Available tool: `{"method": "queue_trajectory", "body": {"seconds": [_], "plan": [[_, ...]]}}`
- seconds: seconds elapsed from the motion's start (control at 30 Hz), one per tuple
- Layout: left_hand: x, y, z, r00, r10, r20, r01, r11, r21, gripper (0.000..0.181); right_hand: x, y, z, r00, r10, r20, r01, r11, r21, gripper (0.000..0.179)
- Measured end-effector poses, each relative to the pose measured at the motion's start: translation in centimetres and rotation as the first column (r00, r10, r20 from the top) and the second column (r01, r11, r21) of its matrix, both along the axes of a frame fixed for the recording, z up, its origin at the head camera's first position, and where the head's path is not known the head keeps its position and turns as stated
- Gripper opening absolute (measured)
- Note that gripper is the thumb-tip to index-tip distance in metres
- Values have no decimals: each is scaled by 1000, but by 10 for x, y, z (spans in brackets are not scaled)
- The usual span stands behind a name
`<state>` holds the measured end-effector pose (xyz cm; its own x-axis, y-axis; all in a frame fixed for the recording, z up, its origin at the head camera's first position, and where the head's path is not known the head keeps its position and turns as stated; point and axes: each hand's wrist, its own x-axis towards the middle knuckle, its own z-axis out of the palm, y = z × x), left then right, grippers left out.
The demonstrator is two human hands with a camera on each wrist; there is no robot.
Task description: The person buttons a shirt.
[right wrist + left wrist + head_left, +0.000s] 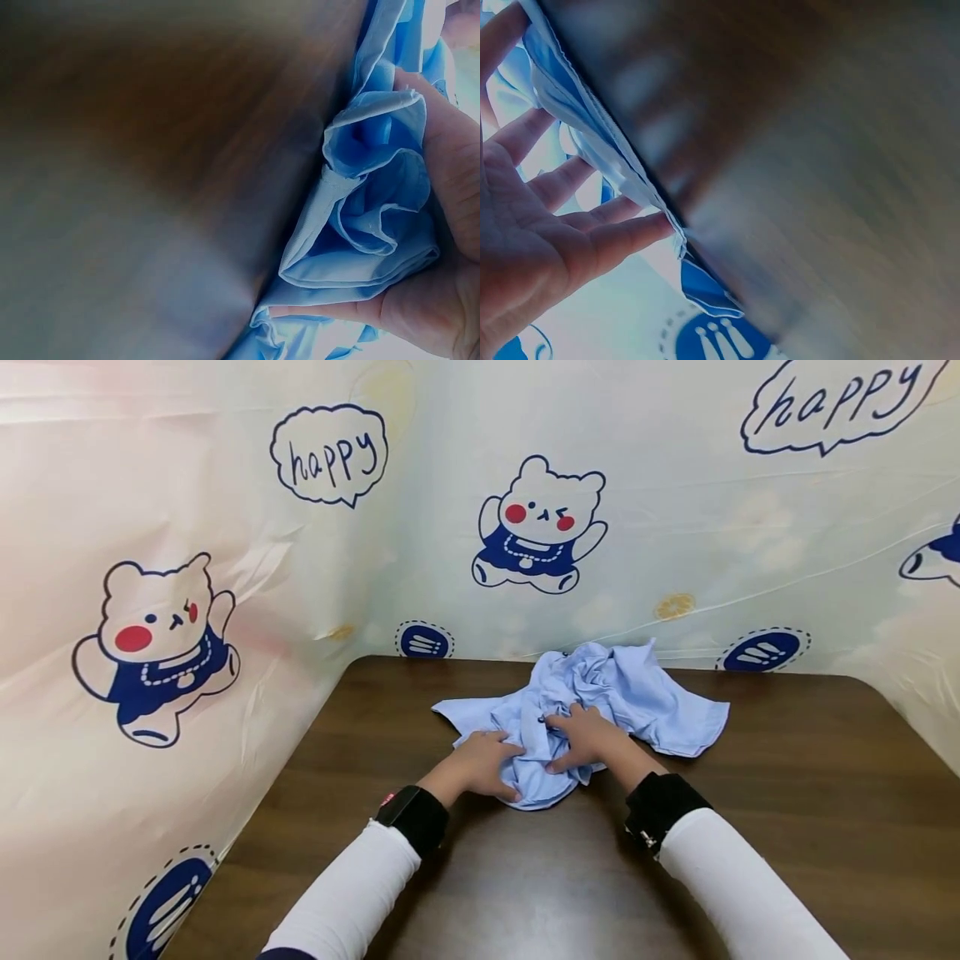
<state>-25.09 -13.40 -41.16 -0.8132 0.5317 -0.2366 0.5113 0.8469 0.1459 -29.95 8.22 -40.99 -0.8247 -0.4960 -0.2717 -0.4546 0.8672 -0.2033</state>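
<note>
A crumpled light blue shirt (pixel 637 693) with dark buttons lies at the far side of the brown table (pixel 525 893). At its near left part is my left hand (pixel 483 764), its fingers spread and touching the cloth. The left wrist view shows these fingers (pixel 562 184) fairly straight along the shirt's edge (pixel 600 154). My right hand (pixel 588 739) rests on the shirt's middle, thumb and fingers apart. In the right wrist view, bunched folds (pixel 382 202) lie between the thumb and a straight finger of this hand (pixel 435 300). Some right fingertips are hidden by cloth.
A printed curtain (pixel 435 527) with bear figures hangs behind the table and along its left side. The shirt's back edge lies close to the curtain. Both wrists wear black bands (pixel 416 818) over white sleeves (pixel 348 889).
</note>
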Motion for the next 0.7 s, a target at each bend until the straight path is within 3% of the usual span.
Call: {"method": "queue_trajectory", "body": {"seconds": [0.17,0.33,0.47,0.6,0.7], "plan": [[-6,-9,10,1000,25,1,-25,1000,-9,70,-9,-11,6,1000,11,-11,-11,1000,-5,90],[-9,-5,15,998,59,7,-59,998,-13,70,-13,-11,6,1000,10,-8,-10,1000,-2,90],[-17,0,17,999,35,12,-35,999,-41,70,-14,-5,7,1000,24,-8,-24,1000,-8,88],[-31,-10,27,998,30,55,-33,997,67,66,-13,14,19,998,67,13,-65,990,-127,78],[-42,-28,35,989,147,22,-148,971,188,52,-12,38,33,996,82,-22,-85,954,-288,64]]}}
